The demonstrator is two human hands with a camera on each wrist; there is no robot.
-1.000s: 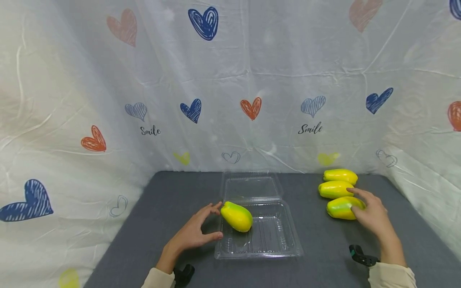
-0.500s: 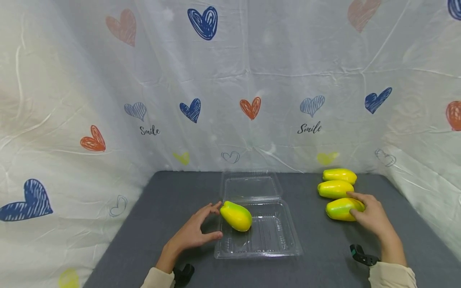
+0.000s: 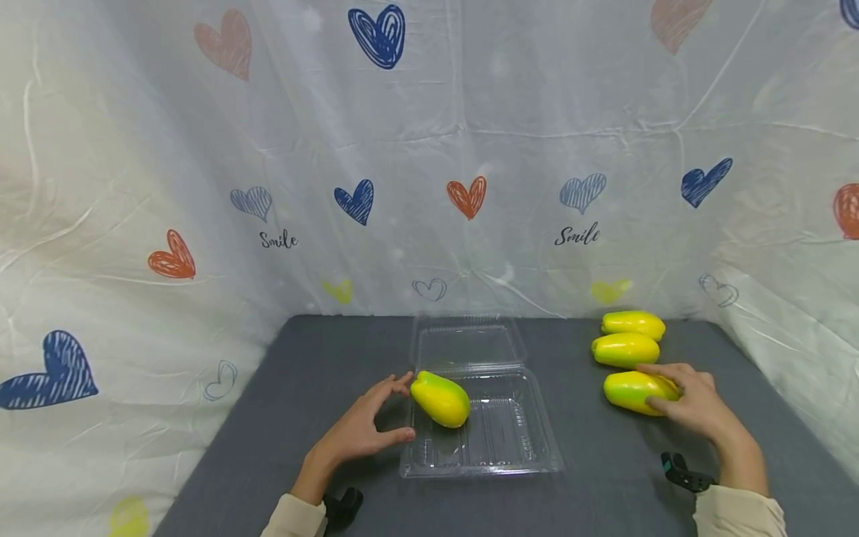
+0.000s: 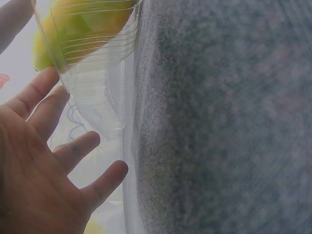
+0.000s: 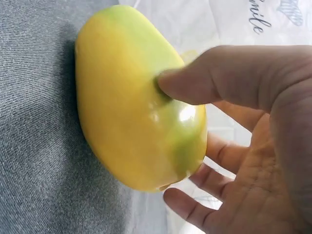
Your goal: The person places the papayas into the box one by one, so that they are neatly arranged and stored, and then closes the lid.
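Note:
My right hand [image 3: 694, 399] holds the nearest of three yellow-green papayas [image 3: 634, 392] at its right end. In the right wrist view the thumb presses one side of this papaya [image 5: 126, 107], and the other fingers reach round behind it. On the left, my left hand [image 3: 362, 425] has its fingers spread at the left edge of a clear plastic clamshell container [image 3: 496, 470], whose lid lies back. Another papaya [image 3: 441, 400] sits in the container's left part. Fingertips of the left hand [image 4: 48, 161] touch or nearly touch the container wall in the left wrist view.
Two more papayas, a middle one [image 3: 625, 350] and a rear one [image 3: 634, 324], lie behind the held one. The container's lid [image 3: 470, 343] reaches towards the back edge of the grey table [image 3: 335, 343]. A curtain with hearts [image 3: 429, 149] hangs behind.
My right thumb and fingers have come round the nearest papaya, which has shifted slightly towards me, away from the middle one. The left hand has stayed by the container.

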